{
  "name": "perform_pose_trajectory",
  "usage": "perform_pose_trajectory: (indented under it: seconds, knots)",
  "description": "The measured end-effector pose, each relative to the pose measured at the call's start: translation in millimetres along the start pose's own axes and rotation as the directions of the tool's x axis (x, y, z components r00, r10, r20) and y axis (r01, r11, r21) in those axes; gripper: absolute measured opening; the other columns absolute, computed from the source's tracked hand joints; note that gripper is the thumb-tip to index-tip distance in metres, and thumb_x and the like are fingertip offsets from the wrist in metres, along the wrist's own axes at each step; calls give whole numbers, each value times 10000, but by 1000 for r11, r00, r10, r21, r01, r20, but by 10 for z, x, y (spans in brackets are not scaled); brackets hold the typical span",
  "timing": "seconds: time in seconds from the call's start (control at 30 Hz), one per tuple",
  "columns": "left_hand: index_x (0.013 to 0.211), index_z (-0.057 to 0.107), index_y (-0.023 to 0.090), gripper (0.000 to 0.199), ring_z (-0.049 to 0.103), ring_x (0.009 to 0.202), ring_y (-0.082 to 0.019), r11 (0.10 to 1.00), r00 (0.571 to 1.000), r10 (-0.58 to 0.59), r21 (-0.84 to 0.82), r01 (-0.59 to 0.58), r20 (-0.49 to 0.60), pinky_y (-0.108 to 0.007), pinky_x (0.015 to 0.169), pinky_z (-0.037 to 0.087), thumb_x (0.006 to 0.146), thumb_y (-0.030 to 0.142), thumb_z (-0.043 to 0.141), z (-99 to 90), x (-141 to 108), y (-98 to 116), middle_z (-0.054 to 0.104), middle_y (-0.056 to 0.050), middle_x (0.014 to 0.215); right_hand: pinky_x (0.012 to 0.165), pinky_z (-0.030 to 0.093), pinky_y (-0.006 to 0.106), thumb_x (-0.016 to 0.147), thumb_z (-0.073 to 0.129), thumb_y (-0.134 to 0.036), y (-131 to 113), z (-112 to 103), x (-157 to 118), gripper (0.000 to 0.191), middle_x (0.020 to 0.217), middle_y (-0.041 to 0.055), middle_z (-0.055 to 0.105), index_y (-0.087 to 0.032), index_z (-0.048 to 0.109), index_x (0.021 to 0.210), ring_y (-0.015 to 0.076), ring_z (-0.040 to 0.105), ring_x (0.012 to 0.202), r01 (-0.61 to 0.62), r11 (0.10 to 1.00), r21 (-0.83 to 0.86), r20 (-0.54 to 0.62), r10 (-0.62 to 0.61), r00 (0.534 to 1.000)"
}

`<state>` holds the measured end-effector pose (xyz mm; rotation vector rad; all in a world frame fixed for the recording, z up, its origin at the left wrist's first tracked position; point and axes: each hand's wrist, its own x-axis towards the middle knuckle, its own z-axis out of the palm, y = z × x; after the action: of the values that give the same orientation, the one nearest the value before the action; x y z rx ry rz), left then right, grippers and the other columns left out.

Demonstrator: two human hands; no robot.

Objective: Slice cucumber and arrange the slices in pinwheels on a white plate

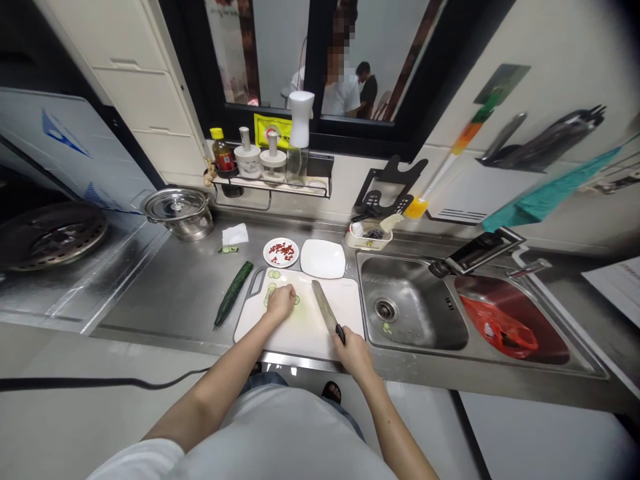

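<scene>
My right hand is wrapped round the black handle of a kitchen knife, whose blade points away over the right half of a white cutting board. On the board's left half, my left hand is closed with bent fingers over cucumber slices. One cucumber slice shows at its right side, and several more lie to its left and beyond it. The fingers partly hide what they hold. A whole dark green cucumber lies left of the board.
Behind the board stand a plate of chopped red pieces and a white square plate. A steel pot is at the back left. To the right is a double sink with a red bag in it. Seasonings fill a wall shelf.
</scene>
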<state>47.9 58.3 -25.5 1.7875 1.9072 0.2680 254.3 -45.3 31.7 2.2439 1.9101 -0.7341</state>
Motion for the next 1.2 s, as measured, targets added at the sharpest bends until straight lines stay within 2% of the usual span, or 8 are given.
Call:
perform_pose_trajectory:
  seconds: [0.23,0.47,0.63,0.83,1.07,1.2]
  knots:
    - [816,627,183,40,608,751,-127,945,998,-57,-322,55,4,-216,672,415,783,202,640,-2,-236,-140,685,-8,809,646,333,235,982,379,-396,-45,27,-7,321,975,91,709,-183,609,1056,186,648,910,20,1000,-18,30,-19,999]
    - [741,601,189,79,589,664,-113,894,993,-117,-436,99,-16,-206,625,409,759,240,658,-51,-536,-393,638,28,686,664,358,245,984,364,-403,-58,52,-3,336,986,98,708,-181,603,1062,196,652,924,29,999,-38,37,-28,999]
    - [739,590,196,97,579,654,-115,897,975,-195,-420,136,-102,-206,614,392,777,277,629,-56,-532,-626,624,37,674,692,381,249,980,372,-405,-77,59,-11,337,1013,106,706,-186,595,1108,208,651,958,16,998,-65,54,-13,998]
    - [794,596,198,16,602,696,-127,927,963,-217,-344,153,-158,-210,633,383,787,208,584,1,-421,-833,651,16,726,714,398,251,985,349,-400,-71,105,-11,352,1020,109,703,-186,591,1126,208,652,965,32,998,-47,48,-30,998]
    - [853,594,215,74,602,773,-149,975,971,-156,-184,123,-182,-231,668,363,819,188,533,-2,-466,-804,664,-1,801,737,417,273,990,326,-379,-91,104,-2,359,1022,129,701,-174,572,1152,220,657,973,18,999,-43,50,-16,999]
    - [873,605,218,110,605,861,-165,979,966,-168,-146,140,-196,-238,707,368,813,164,531,-10,-471,-770,672,-15,874,748,427,287,994,312,-383,-121,94,8,365,1049,145,697,-169,552,1169,228,658,983,0,998,-62,84,5,996]
